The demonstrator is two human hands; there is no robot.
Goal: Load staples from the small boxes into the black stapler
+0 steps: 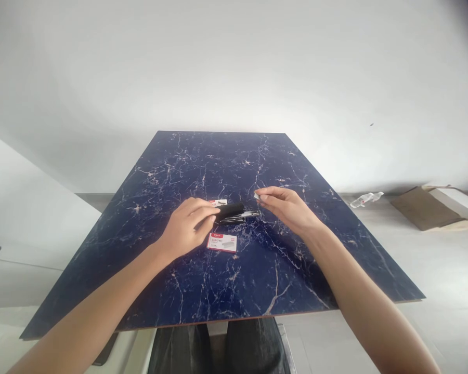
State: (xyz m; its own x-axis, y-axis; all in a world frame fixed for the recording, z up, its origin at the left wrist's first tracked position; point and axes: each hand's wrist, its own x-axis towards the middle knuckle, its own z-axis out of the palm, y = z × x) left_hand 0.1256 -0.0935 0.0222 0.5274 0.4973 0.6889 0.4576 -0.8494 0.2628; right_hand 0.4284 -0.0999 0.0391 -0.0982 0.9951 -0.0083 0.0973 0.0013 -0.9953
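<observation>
My left hand (193, 223) is closed around the rear of a black stapler (231, 212) lying on the table. A metal staple tray (251, 213) sticks out of the stapler's right end. My right hand (286, 205) pinches a small grey strip of staples (257, 196) between thumb and fingertips, just above and to the right of the tray. Below the stapler lies a red and white staple box (222, 242). Behind it sits another small red and white box (219, 202), partly covered by my left hand and the stapler.
The dark blue marbled table (234, 171) stands against a white wall. On the floor to the right are a clear plastic bottle (366, 199) and an open cardboard box (425, 208). My legs (253, 345) are under the table's near edge.
</observation>
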